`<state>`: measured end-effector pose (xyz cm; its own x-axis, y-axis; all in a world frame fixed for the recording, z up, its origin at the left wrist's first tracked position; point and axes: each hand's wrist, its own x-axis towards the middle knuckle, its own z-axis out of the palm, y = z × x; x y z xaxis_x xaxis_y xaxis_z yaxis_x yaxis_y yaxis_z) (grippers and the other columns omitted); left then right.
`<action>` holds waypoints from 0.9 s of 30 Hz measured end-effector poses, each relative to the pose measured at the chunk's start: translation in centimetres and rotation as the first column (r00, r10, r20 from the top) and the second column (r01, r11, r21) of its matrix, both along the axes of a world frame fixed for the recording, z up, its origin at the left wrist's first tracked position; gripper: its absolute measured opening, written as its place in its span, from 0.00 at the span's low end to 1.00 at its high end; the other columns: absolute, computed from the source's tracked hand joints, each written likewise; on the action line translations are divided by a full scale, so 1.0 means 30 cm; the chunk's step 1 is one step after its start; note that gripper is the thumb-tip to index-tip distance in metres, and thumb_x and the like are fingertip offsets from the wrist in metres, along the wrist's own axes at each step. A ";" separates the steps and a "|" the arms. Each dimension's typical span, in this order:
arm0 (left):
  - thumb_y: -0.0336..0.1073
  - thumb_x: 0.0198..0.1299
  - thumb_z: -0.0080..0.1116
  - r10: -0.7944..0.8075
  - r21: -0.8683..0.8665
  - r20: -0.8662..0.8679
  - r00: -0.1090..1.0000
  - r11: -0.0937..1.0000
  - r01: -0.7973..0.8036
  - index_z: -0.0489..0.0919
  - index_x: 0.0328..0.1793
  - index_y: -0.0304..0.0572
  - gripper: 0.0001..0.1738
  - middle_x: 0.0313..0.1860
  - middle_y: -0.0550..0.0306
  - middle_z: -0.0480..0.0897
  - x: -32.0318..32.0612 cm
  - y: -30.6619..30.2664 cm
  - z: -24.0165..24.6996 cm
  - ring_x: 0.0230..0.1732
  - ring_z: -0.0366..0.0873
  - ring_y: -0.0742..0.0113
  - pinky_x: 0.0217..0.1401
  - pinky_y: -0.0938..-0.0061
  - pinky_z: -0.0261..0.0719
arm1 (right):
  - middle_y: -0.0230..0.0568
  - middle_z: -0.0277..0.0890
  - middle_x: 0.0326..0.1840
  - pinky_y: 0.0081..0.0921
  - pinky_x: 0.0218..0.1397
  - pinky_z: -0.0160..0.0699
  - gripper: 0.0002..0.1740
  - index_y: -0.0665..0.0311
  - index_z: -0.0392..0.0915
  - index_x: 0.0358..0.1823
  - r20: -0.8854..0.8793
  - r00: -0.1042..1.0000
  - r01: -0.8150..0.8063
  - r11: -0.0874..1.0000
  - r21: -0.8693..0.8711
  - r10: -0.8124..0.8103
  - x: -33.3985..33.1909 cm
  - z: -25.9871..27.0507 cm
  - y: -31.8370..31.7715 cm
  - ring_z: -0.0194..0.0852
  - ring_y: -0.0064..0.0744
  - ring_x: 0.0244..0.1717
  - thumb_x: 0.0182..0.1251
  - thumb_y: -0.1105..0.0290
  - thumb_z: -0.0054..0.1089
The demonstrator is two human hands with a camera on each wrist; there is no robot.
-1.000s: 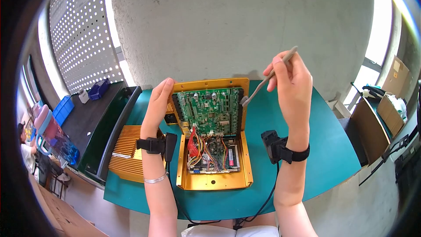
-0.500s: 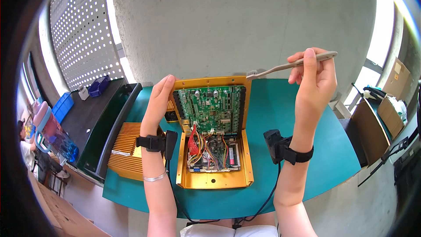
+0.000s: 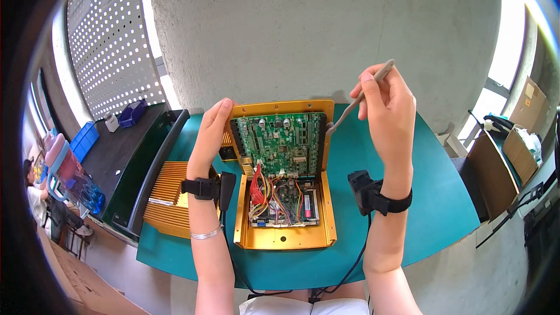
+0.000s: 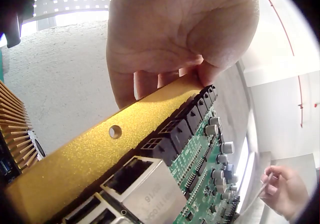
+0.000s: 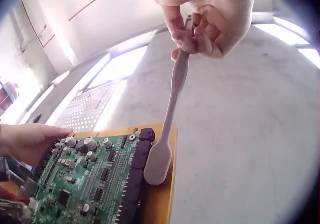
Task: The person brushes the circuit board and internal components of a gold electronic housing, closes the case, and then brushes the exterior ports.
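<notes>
A gold metal case stands opened on the table, its upright panel carrying a green circuit board. My left hand grips that panel's upper left edge, thumb on the board side and fingers behind, as the left wrist view shows. In my right hand a grey toothbrush is pinched by its handle. The brush head lies at the panel's right edge, beside the black connectors, its back facing the right wrist camera and its bristles hidden. Coloured wires run from the board into the case's lower half.
A gold finned part lies left of the case on the green table. Farther left stand a dark bench with blue bins and a bottle. A concrete wall rises behind. Cables hang from both wrists.
My right hand moved the toothbrush up and right to the panel's top corner, then back down to its right edge. My left hand kept its grip on the panel.
</notes>
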<state>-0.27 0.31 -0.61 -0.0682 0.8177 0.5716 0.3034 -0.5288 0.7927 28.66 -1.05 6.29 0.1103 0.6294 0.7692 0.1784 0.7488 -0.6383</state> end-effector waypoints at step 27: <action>0.51 0.75 0.42 0.032 -0.053 0.004 0.999 0.998 -0.031 0.74 0.38 0.38 0.23 0.28 0.72 0.65 0.018 -0.026 0.022 0.32 0.59 0.81 0.35 0.83 0.59 | 0.33 0.75 0.22 0.17 0.26 0.70 0.06 0.66 0.71 0.35 0.002 1.000 -0.012 1.000 0.004 0.012 -0.013 0.007 -0.018 0.71 0.16 0.22 0.70 0.72 0.51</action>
